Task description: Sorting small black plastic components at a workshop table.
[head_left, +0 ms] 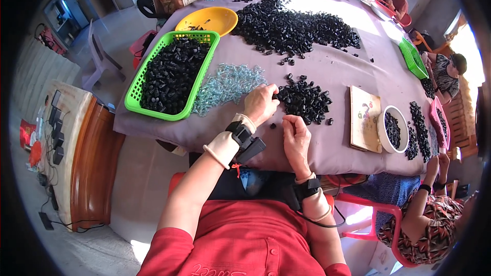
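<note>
My left hand (261,104) is closed in a pinch at the left edge of a small pile of black plastic caps (305,101). A dark piece, apparently one of these caps, shows at its fingertips. Just nearer to me, my right hand (297,140) has its fingers curled together, thumb against forefinger; anything inside them is hidden. One loose cap (273,125) lies between the hands. To the left of my left hand spreads a heap of small clear bluish pieces (227,86). Beside it stands a green basket (132,98) filled with black caps.
A yellow plate (225,19) sits behind the basket. A large black heap (291,28) covers the table's middle. To my right are a worn booklet (364,120) and a white bowl (384,138) of black pieces. Other people sit around the table, one close on my right (434,214).
</note>
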### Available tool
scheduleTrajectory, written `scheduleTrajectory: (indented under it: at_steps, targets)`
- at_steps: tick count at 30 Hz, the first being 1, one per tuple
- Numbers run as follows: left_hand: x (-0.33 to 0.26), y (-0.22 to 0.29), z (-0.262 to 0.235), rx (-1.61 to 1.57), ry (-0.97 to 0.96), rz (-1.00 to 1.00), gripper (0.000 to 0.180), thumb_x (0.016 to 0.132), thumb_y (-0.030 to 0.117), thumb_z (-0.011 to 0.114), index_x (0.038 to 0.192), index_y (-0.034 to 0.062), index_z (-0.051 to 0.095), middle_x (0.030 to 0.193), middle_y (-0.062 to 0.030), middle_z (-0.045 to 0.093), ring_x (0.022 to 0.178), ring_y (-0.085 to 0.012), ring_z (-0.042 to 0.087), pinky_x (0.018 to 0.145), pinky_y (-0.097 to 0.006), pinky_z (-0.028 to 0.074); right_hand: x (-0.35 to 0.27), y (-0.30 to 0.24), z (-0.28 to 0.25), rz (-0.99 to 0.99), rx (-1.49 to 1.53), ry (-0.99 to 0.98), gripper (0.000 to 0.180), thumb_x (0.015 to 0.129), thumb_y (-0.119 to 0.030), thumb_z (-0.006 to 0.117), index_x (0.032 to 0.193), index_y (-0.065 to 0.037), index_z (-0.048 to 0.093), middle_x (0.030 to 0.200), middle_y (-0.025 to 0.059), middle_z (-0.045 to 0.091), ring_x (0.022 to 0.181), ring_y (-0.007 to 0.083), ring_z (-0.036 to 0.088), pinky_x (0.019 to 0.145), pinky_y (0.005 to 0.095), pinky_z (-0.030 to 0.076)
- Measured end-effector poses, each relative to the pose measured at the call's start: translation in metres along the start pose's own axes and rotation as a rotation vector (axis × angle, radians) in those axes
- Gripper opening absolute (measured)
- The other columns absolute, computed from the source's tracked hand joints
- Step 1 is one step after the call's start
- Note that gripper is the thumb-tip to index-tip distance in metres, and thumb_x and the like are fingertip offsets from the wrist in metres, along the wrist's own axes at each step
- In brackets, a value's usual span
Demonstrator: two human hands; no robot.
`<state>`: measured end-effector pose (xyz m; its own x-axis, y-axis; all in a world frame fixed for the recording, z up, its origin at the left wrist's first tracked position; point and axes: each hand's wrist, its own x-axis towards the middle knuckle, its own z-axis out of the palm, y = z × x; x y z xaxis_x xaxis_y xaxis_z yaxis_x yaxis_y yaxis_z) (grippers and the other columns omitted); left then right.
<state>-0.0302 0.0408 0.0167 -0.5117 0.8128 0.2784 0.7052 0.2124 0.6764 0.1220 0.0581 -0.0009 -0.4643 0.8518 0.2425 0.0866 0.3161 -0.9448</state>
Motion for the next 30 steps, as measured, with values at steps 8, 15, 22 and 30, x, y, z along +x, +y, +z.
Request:
scheduleTrajectory:
  at_steps: [8, 15, 22, 30]
  targets:
    - [-0.004, -0.002, 0.01, 0.204, 0.052, 0.151, 0.018, 0.075, 0.011, 0.057, 0.091, 0.0062, 0.048, 0.08, -0.0165, 0.058, 0.073, -0.0355, 0.059, 0.065, -0.044, 0.049, 0.002, -0.004, 0.001, -0.153, -0.092, 0.022, 0.007, 0.085, -0.004, 0.056, 0.09, -0.002, 0.06, 0.065, -0.0004, 0.052, 0.058, 0.0053, 0.043, 0.052, 0.0213, 0.038]
    - [-0.005, 0.0, -0.007, 0.242, -0.087, 0.23, 0.015, 0.079, 0.011, 0.053, 0.09, 0.0047, 0.047, 0.079, -0.019, 0.058, 0.072, -0.0384, 0.059, 0.061, -0.045, 0.049, 0.003, -0.008, 0.002, -0.164, -0.12, 0.004, 0.007, 0.084, -0.004, 0.056, 0.09, -0.002, 0.06, 0.067, 0.0025, 0.055, 0.059, 0.0074, 0.047, 0.055, 0.0225, 0.041]
    - [-0.009, -0.001, -0.015, 0.174, -0.069, 0.155, 0.012, 0.08, 0.011, 0.053, 0.09, 0.0064, 0.047, 0.07, -0.0163, 0.058, 0.065, -0.0358, 0.059, 0.057, -0.045, 0.047, 0.001, -0.008, 0.003, -0.165, -0.119, -0.011, 0.007, 0.083, -0.004, 0.057, 0.09, -0.002, 0.059, 0.067, 0.0043, 0.056, 0.059, 0.0091, 0.049, 0.055, 0.0234, 0.042]
    - [-0.028, -0.037, -0.04, -0.021, 0.165, 0.098, 0.013, 0.079, 0.013, 0.058, 0.09, 0.0087, 0.063, 0.068, -0.0132, 0.059, 0.063, -0.0293, 0.058, 0.058, -0.037, 0.046, 0.002, -0.017, 0.002, -0.171, -0.137, -0.022, 0.006, 0.082, -0.003, 0.056, 0.087, -0.001, 0.058, 0.073, 0.0125, 0.057, 0.061, 0.023, 0.055, 0.058, 0.0297, 0.044]
